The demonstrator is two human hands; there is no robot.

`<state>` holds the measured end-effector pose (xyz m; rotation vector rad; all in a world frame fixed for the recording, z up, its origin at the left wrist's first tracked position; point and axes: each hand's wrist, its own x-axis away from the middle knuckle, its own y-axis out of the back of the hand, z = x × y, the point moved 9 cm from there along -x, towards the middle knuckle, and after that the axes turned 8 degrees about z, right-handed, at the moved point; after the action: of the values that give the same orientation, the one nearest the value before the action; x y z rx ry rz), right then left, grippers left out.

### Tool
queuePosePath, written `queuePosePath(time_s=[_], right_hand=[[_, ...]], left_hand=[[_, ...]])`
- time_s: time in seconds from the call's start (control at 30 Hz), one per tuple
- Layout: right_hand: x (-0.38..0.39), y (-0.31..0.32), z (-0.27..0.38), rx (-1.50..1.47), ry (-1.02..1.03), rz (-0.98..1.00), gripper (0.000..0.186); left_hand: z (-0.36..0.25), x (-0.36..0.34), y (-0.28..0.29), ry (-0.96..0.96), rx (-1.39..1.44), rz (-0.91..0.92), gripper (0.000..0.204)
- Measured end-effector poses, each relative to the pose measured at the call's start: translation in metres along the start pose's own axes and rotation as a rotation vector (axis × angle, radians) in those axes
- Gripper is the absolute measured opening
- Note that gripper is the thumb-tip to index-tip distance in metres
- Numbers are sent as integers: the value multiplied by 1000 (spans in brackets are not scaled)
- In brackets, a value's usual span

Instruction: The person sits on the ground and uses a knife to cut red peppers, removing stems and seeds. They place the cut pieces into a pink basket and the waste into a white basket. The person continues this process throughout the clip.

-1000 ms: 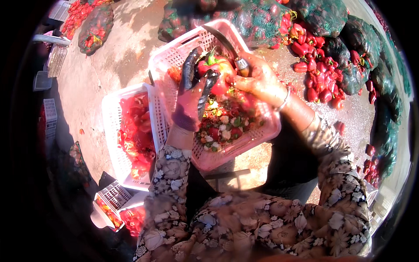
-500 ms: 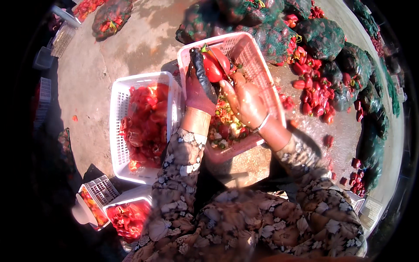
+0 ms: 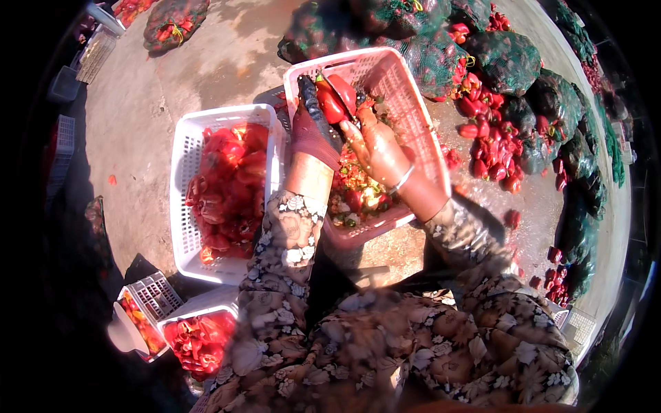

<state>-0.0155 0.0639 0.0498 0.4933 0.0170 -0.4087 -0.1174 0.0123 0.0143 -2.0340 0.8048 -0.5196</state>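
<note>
My left hand (image 3: 315, 134), in a dark red and black glove, is closed around a red bell pepper (image 3: 331, 103) above the pink crate (image 3: 432, 131). Bare, with a band at the wrist, my right hand (image 3: 383, 148) grips a thin, dark-bladed knife (image 3: 343, 94). The blade lies across the pepper, its edge against or in the flesh; how deep, I cannot tell. My right fingers hide the handle. Below my hands, pepper cores and seedy scraps (image 3: 358, 186) lie in the pink crate.
A white crate (image 3: 180, 199) of cut red peppers (image 3: 231, 186) stands to the left. Smaller crates of peppers (image 3: 201, 337) sit at the lower left. Green mesh sacks (image 3: 506, 58) and loose red peppers (image 3: 492, 141) cover the ground at the right.
Both hands stay at the pepper over the pink crate. My right hand has shifted slightly up and left, and the knife sits a little differently across the pepper.
</note>
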Motion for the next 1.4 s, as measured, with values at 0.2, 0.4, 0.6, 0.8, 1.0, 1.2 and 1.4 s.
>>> queuePosePath(time_s=[0.2, 0.4, 0.6, 0.8, 1.0, 1.2, 1.4], right_hand=[[18, 5, 7, 99, -53, -69, 20], [23, 3, -10, 79, -59, -60, 16], [13, 9, -11, 112, 87, -55, 16], [2, 34, -15, 325, 63, -58, 34], [-1, 40, -7, 307, 193, -65, 33], [6, 46, -24, -92, 52, 40, 24], [34, 76, -8, 115, 66, -101, 24]], left_hand=[[2, 1, -6, 38, -14, 31, 29], [10, 4, -5, 57, -61, 46, 29], [13, -1, -15, 81, -93, 86, 30], [12, -14, -30, 87, -169, 178, 30], [10, -12, -39, 125, -194, 229, 31], [17, -1, -43, 175, -188, 259, 31], [23, 0, -28, 171, -241, 221, 31]])
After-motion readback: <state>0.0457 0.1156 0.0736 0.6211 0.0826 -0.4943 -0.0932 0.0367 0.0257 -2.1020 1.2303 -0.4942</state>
